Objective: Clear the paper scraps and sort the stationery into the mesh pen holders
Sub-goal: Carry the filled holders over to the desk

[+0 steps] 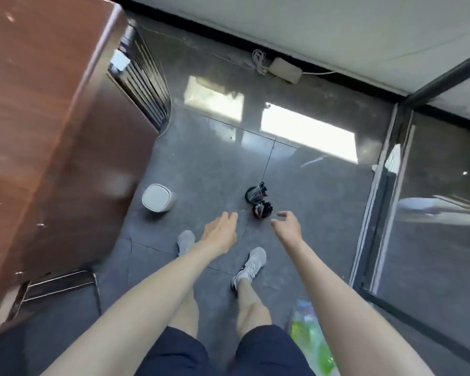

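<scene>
Two black mesh pen holders stand on the grey tiled floor ahead of me. The farther holder [255,194] has dark clips sticking out of it. The nearer holder [262,211] is packed with dark stationery. My left hand [219,231] stretches forward, fingers relaxed and holding nothing, a short way left of the nearer holder. My right hand [287,224] reaches out with loosely spread fingers, just right of that holder and not touching it. No paper scraps are visible.
A white lidded bin [158,198] sits on the floor to the left. A large brown wooden desk [52,131] fills the left side. A glass partition [418,199] runs along the right. A green and white plastic bag [311,337] lies by my right leg.
</scene>
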`<action>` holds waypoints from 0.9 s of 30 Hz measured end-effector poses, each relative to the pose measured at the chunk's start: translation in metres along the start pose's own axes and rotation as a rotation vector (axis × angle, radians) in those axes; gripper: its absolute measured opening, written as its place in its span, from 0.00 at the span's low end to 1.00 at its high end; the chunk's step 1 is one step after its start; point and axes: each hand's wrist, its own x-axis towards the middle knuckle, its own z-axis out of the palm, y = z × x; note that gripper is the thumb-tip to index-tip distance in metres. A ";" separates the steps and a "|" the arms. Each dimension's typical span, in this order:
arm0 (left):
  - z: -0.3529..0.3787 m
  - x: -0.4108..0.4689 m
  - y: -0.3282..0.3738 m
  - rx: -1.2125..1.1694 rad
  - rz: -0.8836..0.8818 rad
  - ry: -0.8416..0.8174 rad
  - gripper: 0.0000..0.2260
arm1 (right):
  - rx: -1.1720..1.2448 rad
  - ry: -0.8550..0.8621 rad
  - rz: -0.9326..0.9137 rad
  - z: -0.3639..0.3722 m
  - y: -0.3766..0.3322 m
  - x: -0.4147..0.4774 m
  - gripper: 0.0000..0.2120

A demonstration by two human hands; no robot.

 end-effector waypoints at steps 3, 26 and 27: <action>0.043 0.055 0.003 0.024 -0.013 -0.089 0.13 | 0.014 -0.011 0.120 0.020 0.041 0.049 0.18; 0.260 0.465 -0.037 -0.474 -0.372 -0.089 0.22 | 0.502 0.058 0.563 0.210 0.216 0.423 0.37; 0.269 0.477 -0.036 -0.510 -0.385 -0.088 0.22 | 0.535 0.062 0.581 0.217 0.226 0.436 0.40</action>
